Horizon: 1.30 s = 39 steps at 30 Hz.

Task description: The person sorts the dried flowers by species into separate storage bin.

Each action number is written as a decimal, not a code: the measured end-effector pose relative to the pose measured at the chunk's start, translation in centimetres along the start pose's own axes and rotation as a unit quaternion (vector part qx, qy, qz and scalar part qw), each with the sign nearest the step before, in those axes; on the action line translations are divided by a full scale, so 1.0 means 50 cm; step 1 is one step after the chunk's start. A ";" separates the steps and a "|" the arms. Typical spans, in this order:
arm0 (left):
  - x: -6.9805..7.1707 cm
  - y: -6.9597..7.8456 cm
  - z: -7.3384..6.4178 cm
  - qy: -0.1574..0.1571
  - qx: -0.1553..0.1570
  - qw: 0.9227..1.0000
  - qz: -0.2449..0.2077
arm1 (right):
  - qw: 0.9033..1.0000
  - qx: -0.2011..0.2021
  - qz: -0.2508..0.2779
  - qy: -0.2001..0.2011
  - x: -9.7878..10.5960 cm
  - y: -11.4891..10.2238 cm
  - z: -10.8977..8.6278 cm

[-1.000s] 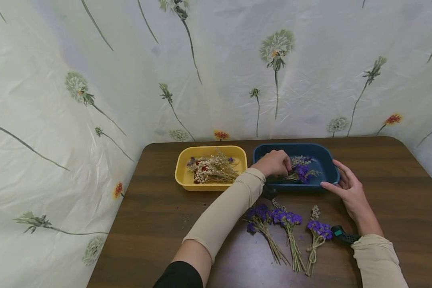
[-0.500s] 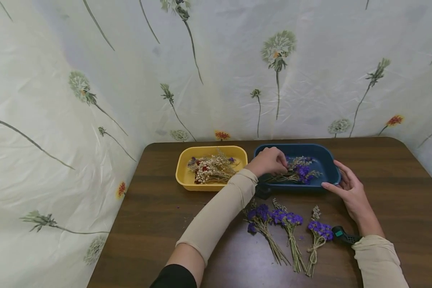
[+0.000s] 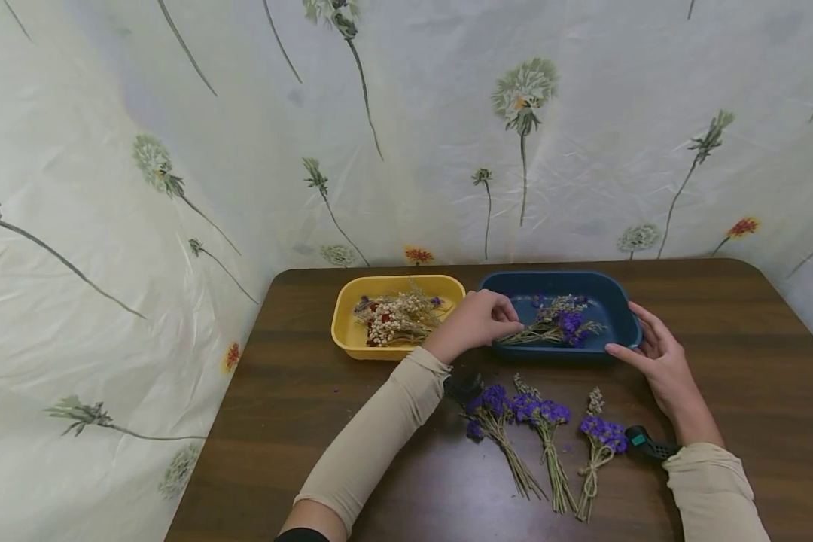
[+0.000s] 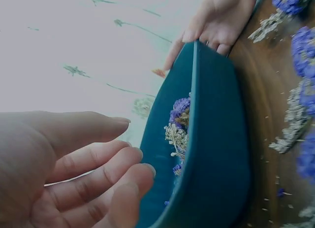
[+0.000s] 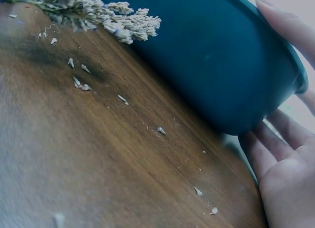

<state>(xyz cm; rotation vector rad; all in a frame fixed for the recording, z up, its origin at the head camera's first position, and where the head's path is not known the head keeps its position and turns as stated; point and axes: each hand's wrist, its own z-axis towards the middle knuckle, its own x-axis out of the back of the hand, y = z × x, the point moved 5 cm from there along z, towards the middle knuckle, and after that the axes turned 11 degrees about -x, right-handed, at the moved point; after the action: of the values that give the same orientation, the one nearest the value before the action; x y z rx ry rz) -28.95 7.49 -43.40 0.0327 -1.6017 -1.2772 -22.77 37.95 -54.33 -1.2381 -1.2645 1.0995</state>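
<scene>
My left hand [image 3: 476,322] hovers at the left end of the blue plastic tub [image 3: 562,352]. In the left wrist view, its fingers [image 4: 106,171] are loosely bent, thumb apart from them, with nothing between. A bunch of purple and pale dried flowers [image 3: 569,324] lies in the tub, stems pointing left towards that hand. At the tub's opposite end, my right hand [image 3: 660,361] holds the corner, thumb towards the front and fingers around the side. The right wrist view shows its fingers [image 5: 275,139] against the tub's lower wall.
Left of the blue tub stands a yellow tub [image 3: 336,331] of cream and red dried flowers. Nearer lie three purple bunches: one at left [image 3: 491,403], a middle bunch [image 3: 542,412], and a right bunch [image 3: 600,434] tied with twine. Flower crumbs [image 5: 123,100] dot the brown table [image 3: 298,421].
My left hand has drawn back left from over the flowers to the tub's left end, uncovering more of the bunch and its stems. The right hand stays on the tub.
</scene>
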 end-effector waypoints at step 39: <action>-0.159 0.007 -0.261 -0.020 0.093 0.958 0.271 | 1.000 -0.006 -0.003 0.006 -0.007 0.001 -0.011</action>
<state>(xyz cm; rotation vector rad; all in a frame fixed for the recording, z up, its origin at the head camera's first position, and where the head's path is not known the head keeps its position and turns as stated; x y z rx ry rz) -15.87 3.10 -49.93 -0.2991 -1.6119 -0.7042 -22.23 37.59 -54.37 -1.2466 -1.2663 1.0802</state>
